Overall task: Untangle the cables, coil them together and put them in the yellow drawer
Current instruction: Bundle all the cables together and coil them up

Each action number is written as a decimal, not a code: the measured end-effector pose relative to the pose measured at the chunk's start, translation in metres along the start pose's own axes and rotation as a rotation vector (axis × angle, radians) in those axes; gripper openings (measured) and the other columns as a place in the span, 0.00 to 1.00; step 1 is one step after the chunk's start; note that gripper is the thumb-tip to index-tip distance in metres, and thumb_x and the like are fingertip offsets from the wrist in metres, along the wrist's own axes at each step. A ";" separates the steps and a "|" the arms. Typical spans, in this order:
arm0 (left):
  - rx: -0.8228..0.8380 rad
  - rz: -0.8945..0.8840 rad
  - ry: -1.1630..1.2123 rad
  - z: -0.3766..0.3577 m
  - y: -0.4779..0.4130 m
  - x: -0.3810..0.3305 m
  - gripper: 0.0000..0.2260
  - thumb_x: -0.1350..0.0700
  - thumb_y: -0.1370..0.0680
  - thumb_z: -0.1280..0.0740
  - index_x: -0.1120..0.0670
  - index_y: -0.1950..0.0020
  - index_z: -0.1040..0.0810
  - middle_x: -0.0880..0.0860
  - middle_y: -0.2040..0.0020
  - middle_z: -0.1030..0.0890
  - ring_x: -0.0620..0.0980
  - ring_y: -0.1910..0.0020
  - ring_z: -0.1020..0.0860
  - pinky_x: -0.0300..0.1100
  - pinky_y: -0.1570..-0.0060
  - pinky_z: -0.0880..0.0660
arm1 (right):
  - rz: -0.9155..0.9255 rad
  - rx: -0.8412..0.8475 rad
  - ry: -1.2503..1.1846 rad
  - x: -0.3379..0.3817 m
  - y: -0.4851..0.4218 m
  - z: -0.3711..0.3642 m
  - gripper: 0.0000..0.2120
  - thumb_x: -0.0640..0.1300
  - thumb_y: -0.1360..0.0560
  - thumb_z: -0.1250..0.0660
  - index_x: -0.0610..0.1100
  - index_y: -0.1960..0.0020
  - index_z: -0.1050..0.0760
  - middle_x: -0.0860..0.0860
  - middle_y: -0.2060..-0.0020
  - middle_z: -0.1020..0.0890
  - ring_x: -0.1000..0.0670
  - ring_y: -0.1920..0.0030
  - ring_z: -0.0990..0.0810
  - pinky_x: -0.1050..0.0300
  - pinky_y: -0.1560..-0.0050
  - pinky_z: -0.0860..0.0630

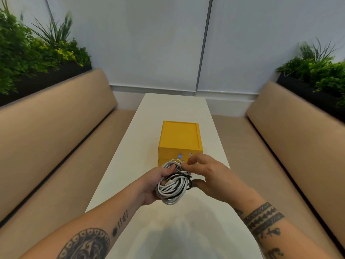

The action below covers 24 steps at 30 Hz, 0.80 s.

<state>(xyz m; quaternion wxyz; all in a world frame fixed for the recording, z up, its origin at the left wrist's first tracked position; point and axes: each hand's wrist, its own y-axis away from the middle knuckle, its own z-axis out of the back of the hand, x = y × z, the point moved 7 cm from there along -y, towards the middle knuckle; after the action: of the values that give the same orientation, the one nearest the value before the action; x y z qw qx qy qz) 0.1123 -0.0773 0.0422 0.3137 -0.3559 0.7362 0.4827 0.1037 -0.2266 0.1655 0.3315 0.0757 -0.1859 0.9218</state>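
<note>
A coiled bundle of white and black cables (174, 186) hangs above the white table (130, 165), just in front of the yellow drawer box (179, 139). My left hand (155, 184) grips the bundle from the left, fingers curled through the loops. My right hand (211, 176) is at the bundle's right side: its fingertips pinch a cable end at the top of the coil, and its thumb lies against the coil's right edge. The drawer fronts face me and look closed, partly hidden behind the cables and my fingers.
Tan padded benches (56, 137) (291, 139) run along both sides of the narrow table. Planters with green plants (33, 53) (317, 68) sit behind the bench backs. A pale wall closes the far end.
</note>
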 end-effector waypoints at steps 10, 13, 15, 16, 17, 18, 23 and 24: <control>-0.011 0.042 -0.126 0.003 -0.001 0.011 0.27 0.41 0.31 0.29 0.57 0.40 0.18 0.58 0.47 0.17 0.56 0.49 0.21 0.50 0.44 0.29 | 0.003 0.072 -0.066 0.001 -0.002 -0.006 0.14 0.41 0.26 0.28 0.49 0.41 0.18 0.54 0.45 0.20 0.49 0.46 0.21 0.54 0.48 0.22; -0.011 0.039 -0.108 0.001 -0.002 0.013 0.28 0.40 0.31 0.29 0.58 0.39 0.19 0.58 0.46 0.17 0.57 0.48 0.21 0.50 0.43 0.29 | 0.018 0.035 -0.038 0.002 0.000 -0.005 0.13 0.40 0.24 0.31 0.48 0.41 0.18 0.52 0.45 0.19 0.47 0.48 0.19 0.52 0.51 0.20; -0.009 0.037 -0.085 0.001 -0.003 0.012 0.26 0.41 0.31 0.29 0.57 0.40 0.18 0.58 0.48 0.17 0.57 0.49 0.22 0.50 0.44 0.29 | 0.026 -0.019 -0.029 0.004 0.002 -0.005 0.13 0.39 0.25 0.30 0.48 0.42 0.17 0.52 0.47 0.18 0.48 0.51 0.18 0.54 0.55 0.20; -0.014 0.037 -0.079 0.002 -0.004 0.011 0.25 0.40 0.31 0.29 0.56 0.41 0.18 0.58 0.48 0.18 0.57 0.49 0.22 0.50 0.45 0.29 | 0.017 -0.036 -0.031 0.004 0.002 -0.006 0.13 0.38 0.25 0.30 0.48 0.42 0.17 0.52 0.47 0.18 0.48 0.52 0.18 0.55 0.56 0.20; -0.021 0.038 -0.078 0.002 -0.004 0.011 0.25 0.40 0.31 0.29 0.55 0.42 0.18 0.57 0.48 0.18 0.57 0.49 0.22 0.50 0.45 0.29 | 0.005 -0.047 -0.042 0.004 0.002 -0.007 0.13 0.38 0.25 0.31 0.47 0.42 0.17 0.52 0.47 0.19 0.48 0.52 0.18 0.56 0.55 0.20; -0.027 0.038 -0.076 0.002 -0.005 0.011 0.24 0.40 0.31 0.29 0.55 0.43 0.17 0.57 0.48 0.18 0.57 0.49 0.22 0.50 0.45 0.29 | -0.015 -0.052 -0.067 0.003 0.002 -0.008 0.13 0.37 0.24 0.32 0.47 0.42 0.18 0.53 0.47 0.19 0.49 0.51 0.19 0.56 0.54 0.21; -0.035 0.032 -0.070 -0.002 -0.006 0.014 0.18 0.41 0.26 0.31 0.53 0.45 0.17 0.56 0.49 0.17 0.54 0.52 0.20 0.46 0.49 0.27 | -0.141 0.010 -0.236 -0.008 -0.003 -0.013 0.12 0.37 0.21 0.34 0.49 0.42 0.18 0.65 0.53 0.27 0.56 0.52 0.24 0.67 0.51 0.29; -0.032 0.038 -0.067 -0.003 -0.006 0.015 0.17 0.42 0.24 0.32 0.53 0.45 0.17 0.55 0.50 0.17 0.53 0.54 0.20 0.45 0.51 0.27 | -0.145 0.031 -0.245 -0.008 -0.003 -0.014 0.12 0.38 0.21 0.34 0.49 0.42 0.18 0.65 0.52 0.27 0.56 0.51 0.24 0.65 0.50 0.28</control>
<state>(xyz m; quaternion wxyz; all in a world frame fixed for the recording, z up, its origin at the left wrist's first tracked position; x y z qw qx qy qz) 0.1084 -0.0848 0.0278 0.3235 -0.3304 0.7240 0.5119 0.1122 -0.2235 0.1512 0.3707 0.2062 -0.2048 0.8821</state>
